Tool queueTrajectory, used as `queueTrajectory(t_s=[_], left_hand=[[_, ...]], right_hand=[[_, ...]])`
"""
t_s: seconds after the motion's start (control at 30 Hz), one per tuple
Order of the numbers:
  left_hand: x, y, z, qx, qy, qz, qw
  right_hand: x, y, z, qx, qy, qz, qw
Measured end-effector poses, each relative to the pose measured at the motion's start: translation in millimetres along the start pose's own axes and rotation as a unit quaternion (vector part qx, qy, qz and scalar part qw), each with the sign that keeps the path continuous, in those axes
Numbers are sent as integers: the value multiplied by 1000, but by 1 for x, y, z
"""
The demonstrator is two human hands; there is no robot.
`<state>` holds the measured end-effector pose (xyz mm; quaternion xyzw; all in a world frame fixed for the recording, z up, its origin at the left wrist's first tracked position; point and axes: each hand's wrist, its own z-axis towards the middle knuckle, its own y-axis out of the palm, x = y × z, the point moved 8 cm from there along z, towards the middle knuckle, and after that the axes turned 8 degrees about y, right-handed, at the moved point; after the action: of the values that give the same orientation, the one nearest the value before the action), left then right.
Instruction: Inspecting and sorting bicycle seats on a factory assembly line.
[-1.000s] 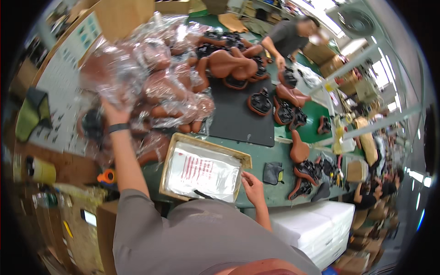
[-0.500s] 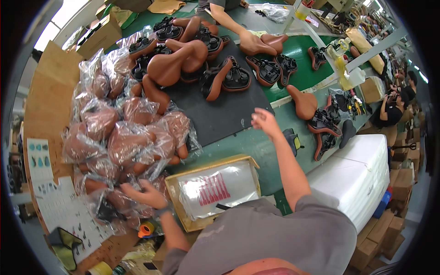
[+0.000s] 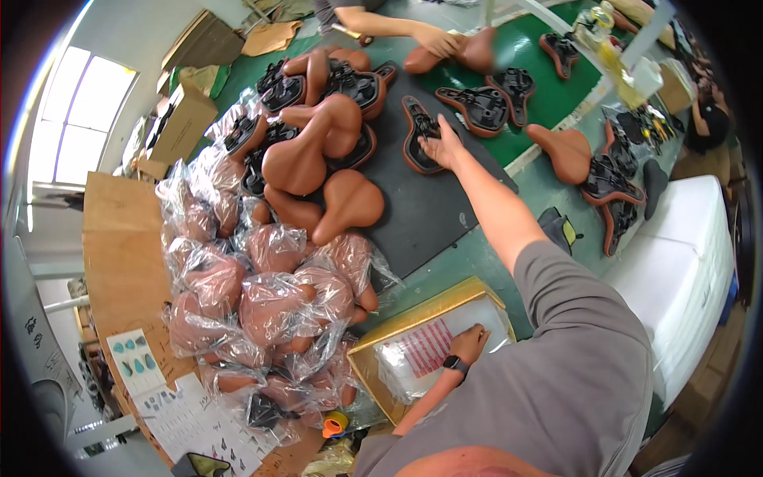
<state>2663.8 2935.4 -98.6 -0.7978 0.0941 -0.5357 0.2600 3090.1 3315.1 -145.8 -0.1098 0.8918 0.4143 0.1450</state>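
My right hand (image 3: 443,148) reaches over the black mat (image 3: 433,226), fingers apart, at the edge of an upside-down bicycle saddle (image 3: 419,119) with a black underside. Down at the carton (image 3: 433,300), my left hand (image 3: 470,343), with a dark watch on its wrist, has its fingers curled on the top clear plastic bag (image 3: 417,350), which carries red print. Brown saddles (image 3: 350,203) lie heaped left of the mat. Nearer me on that side are several saddles wrapped in clear plastic (image 3: 270,306).
Across the table, a co-worker's hand (image 3: 437,40) rests on a brown saddle (image 3: 477,52). More saddles (image 3: 560,151) lie at the right, before a white wrapped block (image 3: 675,262). An orange tape roll (image 3: 335,424) and paper sheets (image 3: 199,425) are near the lower left.
My left hand has moved from the wrapped saddles to the bags in the carton. My right hand has gone forward to the upside-down saddle. One brown saddle now lies against the heap. The view has shifted.
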Motion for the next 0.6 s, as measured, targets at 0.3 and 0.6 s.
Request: queueTrajectory(t_s=[0.3, 0.6], left_hand=[[-56, 48, -21, 71, -77, 91, 990], [-26, 54, -9, 146, -44, 93, 984]], right_hand=[[187, -184, -399, -7, 124, -38, 992], [307, -327, -581, 440, -39, -537, 719]])
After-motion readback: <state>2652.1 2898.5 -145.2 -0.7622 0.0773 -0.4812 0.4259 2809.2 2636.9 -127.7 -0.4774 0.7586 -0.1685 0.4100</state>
